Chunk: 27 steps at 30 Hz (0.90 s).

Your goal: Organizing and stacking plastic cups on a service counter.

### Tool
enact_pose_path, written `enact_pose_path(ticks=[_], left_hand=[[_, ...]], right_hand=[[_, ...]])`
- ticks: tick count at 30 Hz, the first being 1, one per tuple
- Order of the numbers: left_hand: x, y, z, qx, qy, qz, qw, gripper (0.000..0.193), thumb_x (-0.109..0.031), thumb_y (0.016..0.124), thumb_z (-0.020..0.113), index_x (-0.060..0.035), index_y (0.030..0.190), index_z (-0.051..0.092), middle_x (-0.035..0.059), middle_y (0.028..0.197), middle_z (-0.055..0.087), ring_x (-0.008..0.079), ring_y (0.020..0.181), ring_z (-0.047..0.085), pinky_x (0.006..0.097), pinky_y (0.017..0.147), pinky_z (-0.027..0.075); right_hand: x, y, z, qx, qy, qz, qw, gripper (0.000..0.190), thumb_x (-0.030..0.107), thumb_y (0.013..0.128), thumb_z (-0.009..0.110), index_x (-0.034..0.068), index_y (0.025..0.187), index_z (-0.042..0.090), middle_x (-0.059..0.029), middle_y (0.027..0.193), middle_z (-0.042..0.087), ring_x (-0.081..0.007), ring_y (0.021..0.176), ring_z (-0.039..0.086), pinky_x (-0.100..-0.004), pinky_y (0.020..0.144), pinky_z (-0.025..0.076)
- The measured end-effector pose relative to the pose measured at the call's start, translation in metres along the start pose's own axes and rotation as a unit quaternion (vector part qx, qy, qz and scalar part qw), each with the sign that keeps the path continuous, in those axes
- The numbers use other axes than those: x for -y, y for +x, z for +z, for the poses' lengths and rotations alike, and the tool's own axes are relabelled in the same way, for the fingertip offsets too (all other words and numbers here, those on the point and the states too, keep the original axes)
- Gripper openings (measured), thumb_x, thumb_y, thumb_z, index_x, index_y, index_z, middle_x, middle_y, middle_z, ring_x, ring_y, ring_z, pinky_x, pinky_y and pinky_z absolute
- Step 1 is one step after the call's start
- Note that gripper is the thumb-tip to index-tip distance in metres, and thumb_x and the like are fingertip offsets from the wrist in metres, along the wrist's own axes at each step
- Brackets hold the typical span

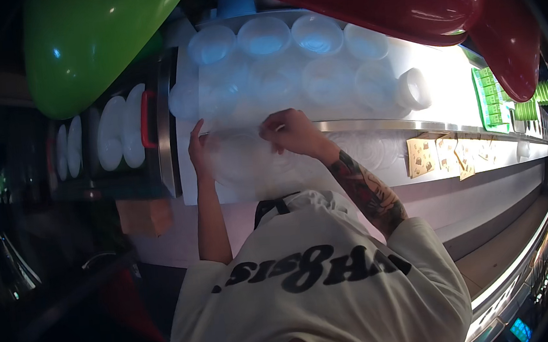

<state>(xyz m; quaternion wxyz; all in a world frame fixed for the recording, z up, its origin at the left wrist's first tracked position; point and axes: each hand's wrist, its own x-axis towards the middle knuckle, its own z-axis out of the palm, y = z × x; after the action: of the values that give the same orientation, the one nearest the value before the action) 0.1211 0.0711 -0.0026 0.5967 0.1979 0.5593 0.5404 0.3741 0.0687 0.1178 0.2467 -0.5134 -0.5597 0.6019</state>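
Note:
My left hand (200,150) is upright at the left edge of blurred, translucent round lids (241,157) on the near, lower part of the white counter. Its fingers are spread, and whether it grips a lid is too blurred to tell. My right hand (295,131) hovers above the right side of these lids with fingers curled together; what may be between the fingertips cannot be made out. Beyond both hands, several white round bowls (263,36) stand in rows, the nearer ones hazy. One white bowl (415,89) sits tilted at the right end.
A metal edge strip (372,123) divides the counter. Clear round lids (375,151), patterned paper pieces (422,155) and a green crate (490,101) are to the right. White oval dishes (113,133) and a red handle (148,119) are at left. Green (92,45) and red (386,0) balloons hang overhead.

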Motion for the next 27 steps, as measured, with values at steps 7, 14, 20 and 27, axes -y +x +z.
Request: enact_pose_path(ticks=[7, 14, 20, 27], left_hand=[[0.013, -0.001, -0.007, -0.098, 0.084, 0.121, 0.984, 0.029, -0.028, 0.091, 0.045, -0.0048, 0.093, 0.063, 0.0026, 0.061, 0.050, 0.0112, 0.049, 0.044, 0.0248, 0.045, 0.034], [-0.048, 0.098, -0.003, -0.133, 0.157, 0.278, 0.938, 0.030, -0.030, 0.084, 0.058, -0.0006, 0.088, 0.063, 0.0033, 0.070, 0.055, 0.0128, 0.056, 0.050, 0.0245, 0.053, 0.039], [-0.103, 0.181, 0.079, -0.068, 0.424, 0.089, 0.899, 0.046, -0.042, 0.074, 0.067, 0.0014, 0.091, 0.067, 0.0095, 0.081, 0.066, 0.0173, 0.063, 0.058, 0.0326, 0.066, 0.047], [-0.092, 0.253, 0.049, -0.176, 0.574, 0.198, 0.775, 0.042, -0.041, 0.076, 0.059, -0.0002, 0.079, 0.069, 0.0150, 0.074, 0.068, 0.0276, 0.068, 0.064, 0.0383, 0.068, 0.047]], right_hand=[[-0.050, 0.023, 0.020, -0.168, 0.112, -0.044, 0.978, 0.032, 0.025, 0.085, 0.061, -0.005, 0.093, 0.064, -0.0106, 0.072, 0.067, -0.0168, 0.066, 0.068, -0.0271, 0.062, 0.051], [-0.146, -0.085, 0.029, -0.073, 0.070, 0.151, 0.983, 0.021, 0.017, 0.085, 0.061, -0.002, 0.095, 0.064, -0.0097, 0.083, 0.067, -0.0157, 0.073, 0.067, -0.0274, 0.066, 0.053], [-0.173, -0.125, 0.011, -0.156, -0.051, 0.133, 0.977, 0.023, 0.018, 0.083, 0.062, -0.003, 0.091, 0.066, -0.0152, 0.083, 0.069, -0.0243, 0.073, 0.068, -0.0332, 0.070, 0.053], [-0.166, -0.125, 0.000, -0.211, -0.035, 0.111, 0.971, 0.021, 0.017, 0.082, 0.062, -0.002, 0.090, 0.066, -0.0163, 0.085, 0.069, -0.0271, 0.075, 0.068, -0.0347, 0.071, 0.054]])
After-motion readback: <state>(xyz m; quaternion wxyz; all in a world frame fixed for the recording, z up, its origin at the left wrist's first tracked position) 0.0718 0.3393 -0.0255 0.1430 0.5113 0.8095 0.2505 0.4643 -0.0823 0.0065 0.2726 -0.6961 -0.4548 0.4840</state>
